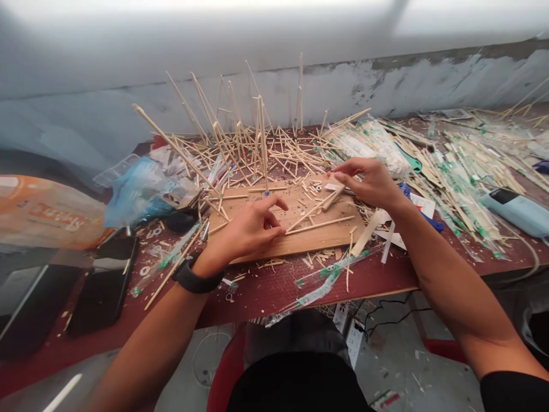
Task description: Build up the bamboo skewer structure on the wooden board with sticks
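My left hand, with a dark band on the wrist, hovers over the wooden board. Its fingers are apart and curved, and nothing shows between them. The thumb tip is close to where two thin wooden sticks meet in a narrow V; the lower stick lies along the board. My right hand is at the board's far right corner, thumb and forefinger brought together. What they pinch, if anything, is too small to make out. A short flat wood piece lies just below its thumb.
Behind the board stand upright stick frames amid a heap of loose sticks. Plastic wrappers and a light-blue device are at right. A black phone and a blue plastic bag are at left. Wood scraps litter the red table.
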The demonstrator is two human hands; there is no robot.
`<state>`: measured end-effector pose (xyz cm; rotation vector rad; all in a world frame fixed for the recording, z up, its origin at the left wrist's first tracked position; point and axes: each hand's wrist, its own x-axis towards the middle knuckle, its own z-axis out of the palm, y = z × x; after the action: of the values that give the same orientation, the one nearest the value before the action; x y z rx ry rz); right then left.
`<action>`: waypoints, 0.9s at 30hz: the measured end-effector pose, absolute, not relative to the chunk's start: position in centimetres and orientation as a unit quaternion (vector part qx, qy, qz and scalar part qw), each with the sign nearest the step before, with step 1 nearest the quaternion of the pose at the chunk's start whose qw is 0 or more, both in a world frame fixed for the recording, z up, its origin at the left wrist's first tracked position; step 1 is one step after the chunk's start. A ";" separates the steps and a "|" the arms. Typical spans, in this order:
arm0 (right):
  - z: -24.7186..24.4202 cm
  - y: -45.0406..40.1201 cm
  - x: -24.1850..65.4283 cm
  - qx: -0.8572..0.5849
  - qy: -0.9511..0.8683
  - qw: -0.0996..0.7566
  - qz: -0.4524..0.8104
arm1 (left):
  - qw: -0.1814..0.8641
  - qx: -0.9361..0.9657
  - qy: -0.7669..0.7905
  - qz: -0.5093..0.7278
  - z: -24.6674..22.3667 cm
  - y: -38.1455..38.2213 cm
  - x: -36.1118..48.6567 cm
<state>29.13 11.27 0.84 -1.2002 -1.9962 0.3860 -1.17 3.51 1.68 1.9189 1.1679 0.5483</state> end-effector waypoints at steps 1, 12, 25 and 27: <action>0.9 11.2 29.2 -0.451 -0.800 0.360 0.165 | 0.398 0.762 0.465 0.214 1.7 3.6 -1.2; 0.7 12.0 30.9 -0.400 -0.868 0.259 0.143 | 0.335 0.814 0.432 0.195 1.3 3.4 -1.1; -0.1 12.2 30.7 -0.432 -0.864 0.235 0.109 | 0.266 0.853 0.403 0.196 1.3 3.6 -1.6; -0.2 12.1 30.7 -0.440 -0.861 0.236 0.099 | 0.254 0.856 0.402 0.201 1.3 3.6 -1.5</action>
<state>30.71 12.09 -0.15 -1.2079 -2.3612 0.2721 -1.54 3.55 1.29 2.3266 1.0925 0.5449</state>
